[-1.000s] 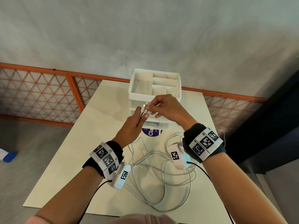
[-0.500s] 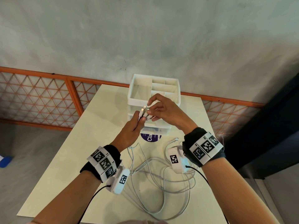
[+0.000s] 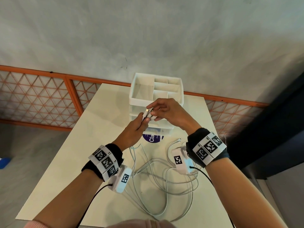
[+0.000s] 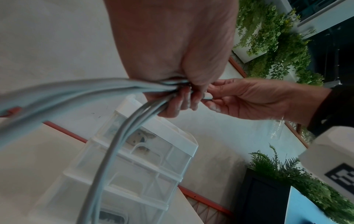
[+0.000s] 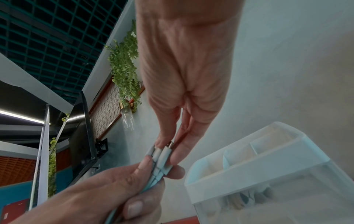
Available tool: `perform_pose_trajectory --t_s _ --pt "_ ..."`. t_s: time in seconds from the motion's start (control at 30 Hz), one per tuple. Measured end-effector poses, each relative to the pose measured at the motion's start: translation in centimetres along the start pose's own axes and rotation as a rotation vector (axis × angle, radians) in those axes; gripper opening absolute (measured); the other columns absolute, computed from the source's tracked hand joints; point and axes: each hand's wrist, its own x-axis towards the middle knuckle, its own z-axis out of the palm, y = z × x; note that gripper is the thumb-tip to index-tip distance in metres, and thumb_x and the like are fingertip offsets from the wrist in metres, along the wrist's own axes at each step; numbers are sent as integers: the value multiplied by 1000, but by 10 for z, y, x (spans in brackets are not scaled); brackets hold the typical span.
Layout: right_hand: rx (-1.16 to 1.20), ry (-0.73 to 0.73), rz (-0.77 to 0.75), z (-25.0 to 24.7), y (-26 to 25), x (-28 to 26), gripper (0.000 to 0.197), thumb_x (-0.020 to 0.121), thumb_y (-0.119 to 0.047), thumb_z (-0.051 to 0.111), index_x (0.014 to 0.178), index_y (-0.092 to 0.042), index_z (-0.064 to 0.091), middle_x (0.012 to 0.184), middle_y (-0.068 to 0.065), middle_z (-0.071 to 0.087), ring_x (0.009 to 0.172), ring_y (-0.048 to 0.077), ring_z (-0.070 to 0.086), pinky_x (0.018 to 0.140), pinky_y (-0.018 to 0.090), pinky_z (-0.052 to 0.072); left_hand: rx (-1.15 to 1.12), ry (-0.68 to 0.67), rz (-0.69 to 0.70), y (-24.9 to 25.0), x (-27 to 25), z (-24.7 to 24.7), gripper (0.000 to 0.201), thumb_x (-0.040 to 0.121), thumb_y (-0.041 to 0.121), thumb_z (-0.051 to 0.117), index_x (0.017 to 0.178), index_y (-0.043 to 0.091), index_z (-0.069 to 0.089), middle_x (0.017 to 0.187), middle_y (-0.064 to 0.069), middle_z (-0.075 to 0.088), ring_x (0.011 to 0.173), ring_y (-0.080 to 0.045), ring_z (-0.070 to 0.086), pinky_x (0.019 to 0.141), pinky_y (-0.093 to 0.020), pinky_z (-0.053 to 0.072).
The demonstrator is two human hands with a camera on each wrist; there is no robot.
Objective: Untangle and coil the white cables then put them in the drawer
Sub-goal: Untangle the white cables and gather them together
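Several white cables [image 3: 164, 178] lie in tangled loops on the cream table [image 3: 92, 145], and their strands rise to my hands. My left hand [image 3: 143, 120] grips a bundle of cable ends [image 4: 107, 86] in its fist, in front of the drawer unit [image 3: 156, 89]. The white plugs [image 5: 161, 157] stick out side by side above the left fingers [image 5: 145, 165]. My right hand [image 3: 152, 111] pinches the plug tips between thumb and fingers [image 5: 162, 141]. One loose plug end [image 3: 178, 140] lies on the table by my right wrist.
The drawer unit [image 4: 143, 159] has a white divided tray on top and clear closed drawers below, holding some items. A purple round sticker [image 3: 152, 139] lies before it. An orange lattice rail [image 3: 41, 96] and a grey wall stand behind the table.
Both hands keep hold of the plug ends in front of the drawer unit. The right fingers have shifted slightly along the plugs.
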Motion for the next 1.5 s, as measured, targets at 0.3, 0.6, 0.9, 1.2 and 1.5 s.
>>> perform_pose_trajectory --t_s 0.3,0.6,0.9,1.2,1.5 --pt "-277 32 -70 8 -1 10 12 88 -17 65 96 -12 72 98 1 65 80 4 58 74 15 45 120 -18 -3 -1 3 -1 38 103 27 30 141 26 34 73 8 51 64 -2 45 76 -28 44" --pt "-247 56 -60 8 1 12 9 87 -11 64 92 -5 70 99 -1 60 71 3 57 63 6 43 -9 -83 -104 7 0 -5 20 102 32 33 102 14 43 77 12 40 62 10 43 63 -16 37" --pt "-190 78 -42 0 0 11 9 87 -12 66 92 -8 71 90 -2 69 74 7 62 67 18 52 -79 -69 -90 7 -2 -1 26 103 31 27 95 8 38 76 7 33 56 3 37 58 -9 35" --pt "107 -318 167 17 18 -6 56 73 -24 79 121 -21 50 122 3 65 116 16 61 108 37 42 -290 65 -30 35 8 -16 23 100 31 34 111 11 32 75 4 40 62 -3 41 63 -22 42" --pt "136 -520 140 59 30 -10 20 93 -16 56 76 -6 58 60 -2 61 62 14 65 84 30 48 -388 154 83 48 9 -35 19 102 28 31 98 12 23 67 -2 25 49 -7 26 45 -19 28"
